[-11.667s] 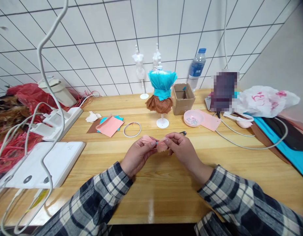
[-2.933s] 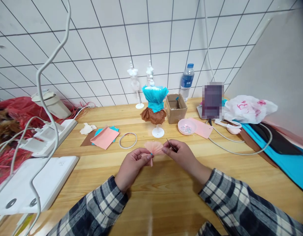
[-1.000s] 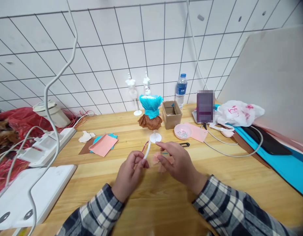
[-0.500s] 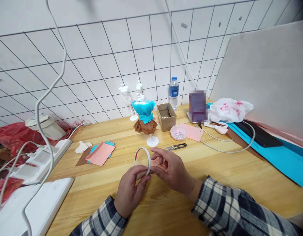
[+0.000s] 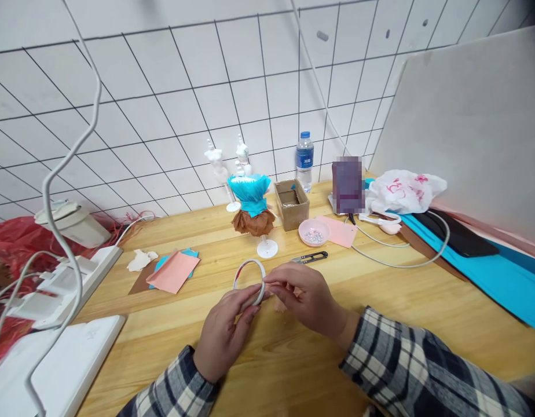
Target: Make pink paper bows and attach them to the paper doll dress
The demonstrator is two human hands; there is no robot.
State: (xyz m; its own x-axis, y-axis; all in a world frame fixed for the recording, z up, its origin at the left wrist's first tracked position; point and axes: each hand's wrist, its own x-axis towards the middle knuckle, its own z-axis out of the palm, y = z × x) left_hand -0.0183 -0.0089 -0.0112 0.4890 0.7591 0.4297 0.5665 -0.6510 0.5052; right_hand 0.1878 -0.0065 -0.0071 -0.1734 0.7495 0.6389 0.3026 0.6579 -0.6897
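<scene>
A narrow white roll of tape point(image 5: 261, 272), with some red on its inner side, stands on edge above the table. My left hand point(image 5: 224, 333) is closed on the lower part of its ring, thumb in front. From the other side, my right hand point(image 5: 308, 292) pinches at the roll's right rim; whether a loose tape end lies between its fingertips is hidden. Below the right fingers a bit of pinkish pleated material point(image 5: 280, 305) shows, mostly covered. Just beyond the hands lie thread snips point(image 5: 313, 257). Behind the roll stands a white figure stand point(image 5: 267, 249) dressed in blue and brown crepe paper point(image 5: 253, 202).
Pink paper point(image 5: 174, 272) lies over blue and brown sheets at left. A pink dish point(image 5: 314, 233) of beads, a cardboard box point(image 5: 292, 211) and a water bottle point(image 5: 304, 162) stand behind. White cables, a power strip point(image 5: 83, 284) and a plastic bag point(image 5: 406, 191) flank the table.
My right index finger has come down to meet the thumb at the roll's rim. Both hands and the roll sit slightly further left in view, as the whole scene shifts a little.
</scene>
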